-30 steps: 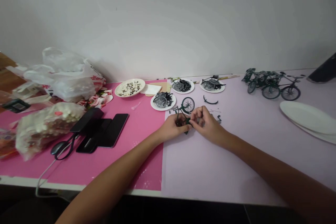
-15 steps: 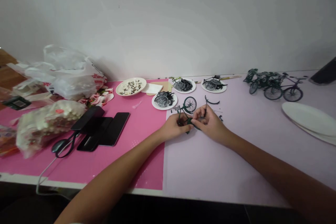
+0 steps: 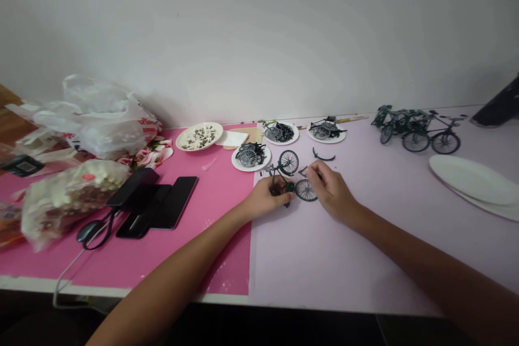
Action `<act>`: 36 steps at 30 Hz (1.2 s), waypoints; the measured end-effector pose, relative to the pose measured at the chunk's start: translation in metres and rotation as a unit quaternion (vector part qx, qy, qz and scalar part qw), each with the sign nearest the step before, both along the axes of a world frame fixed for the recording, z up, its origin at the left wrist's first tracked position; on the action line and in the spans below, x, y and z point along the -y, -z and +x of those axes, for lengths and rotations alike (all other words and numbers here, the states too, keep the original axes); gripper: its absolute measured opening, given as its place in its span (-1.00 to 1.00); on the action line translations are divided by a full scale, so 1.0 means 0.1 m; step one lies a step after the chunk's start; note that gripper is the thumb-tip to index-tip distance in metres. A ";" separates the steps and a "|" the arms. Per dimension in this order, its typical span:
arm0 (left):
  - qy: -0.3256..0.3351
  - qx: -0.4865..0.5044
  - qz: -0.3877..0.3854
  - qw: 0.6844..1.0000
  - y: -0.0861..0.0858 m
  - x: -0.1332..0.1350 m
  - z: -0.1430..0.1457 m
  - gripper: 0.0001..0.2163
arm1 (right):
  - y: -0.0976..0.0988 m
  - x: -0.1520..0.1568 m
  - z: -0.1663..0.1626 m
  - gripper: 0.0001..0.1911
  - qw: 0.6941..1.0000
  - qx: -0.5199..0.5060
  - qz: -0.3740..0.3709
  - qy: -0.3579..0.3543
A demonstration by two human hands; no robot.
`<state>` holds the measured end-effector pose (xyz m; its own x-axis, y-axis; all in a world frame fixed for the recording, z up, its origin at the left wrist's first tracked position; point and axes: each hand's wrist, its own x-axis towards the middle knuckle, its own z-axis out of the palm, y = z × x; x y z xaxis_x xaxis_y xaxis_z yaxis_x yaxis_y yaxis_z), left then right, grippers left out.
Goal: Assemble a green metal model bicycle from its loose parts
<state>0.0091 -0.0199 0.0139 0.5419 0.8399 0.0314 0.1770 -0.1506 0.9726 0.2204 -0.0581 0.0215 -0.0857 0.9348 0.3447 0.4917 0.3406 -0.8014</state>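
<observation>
At the frame's centre, the left hand (image 3: 265, 198) pinches the green miniature bicycle frame (image 3: 284, 175) against the counter (image 3: 324, 259). The right hand (image 3: 330, 189), fingers curled, touches the loose wheel (image 3: 306, 190). Best to steady the frame and align the axle gently.

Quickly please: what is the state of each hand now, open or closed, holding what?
Left hand: closed on the bike frame.
Right hand: fingers curled at the loose wheel; a grip cannot be told.
</observation>
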 end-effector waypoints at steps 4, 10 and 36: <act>-0.023 -0.012 0.002 1.000 0.01 0.01 0.01 -0.68 | -0.01 -0.02 0.02 -0.73 1.000 0.021 -0.008 -0.006; -0.096 -0.017 0.043 0.994 0.03 0.03 0.03 -0.72 | 0.05 -0.06 0.00 -0.83 0.997 0.069 -0.008 -0.036; -0.105 -0.007 0.056 0.993 0.08 0.01 0.03 -0.73 | 0.22 -0.22 0.01 -0.88 0.977 0.030 0.208 -0.036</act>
